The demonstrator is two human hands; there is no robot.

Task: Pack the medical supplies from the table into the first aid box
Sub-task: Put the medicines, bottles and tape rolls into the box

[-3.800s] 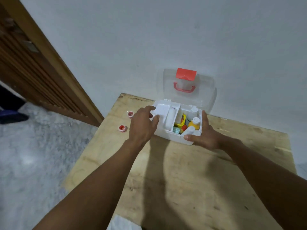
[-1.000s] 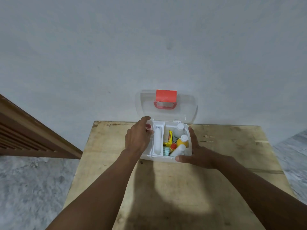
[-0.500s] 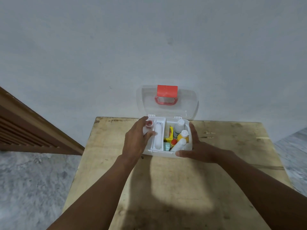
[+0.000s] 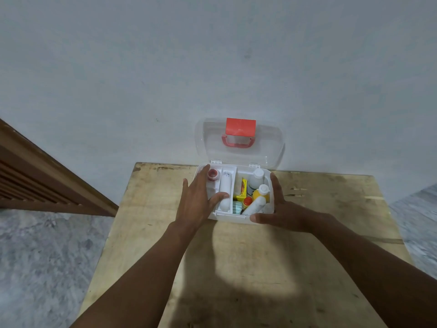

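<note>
A white first aid box (image 4: 230, 217) stands at the table's far edge, its clear lid (image 4: 240, 142) with a red latch and handle upright against the wall. Inside, a small red-capped jar (image 4: 213, 174) sits in the left tray compartment beside a white tube (image 4: 225, 189). On the right are white bottles (image 4: 256, 177), a yellow bottle (image 4: 261, 192) and a yellow packet (image 4: 242, 189). My left hand (image 4: 195, 201) lies over the box's left side with fingers straight, thumb on the tube. My right hand (image 4: 280, 208) rests against the box's right front corner.
The wooden table (image 4: 236, 268) stands against a pale wall. A brown slatted door (image 4: 35, 181) is at the left. Grey speckled floor (image 4: 47, 256) shows on both sides of the table.
The two red-capped jars seen on the table earlier are gone from it; one now lies in the tray. My left hand has let it go and straightened. The right hand stays on the box.
</note>
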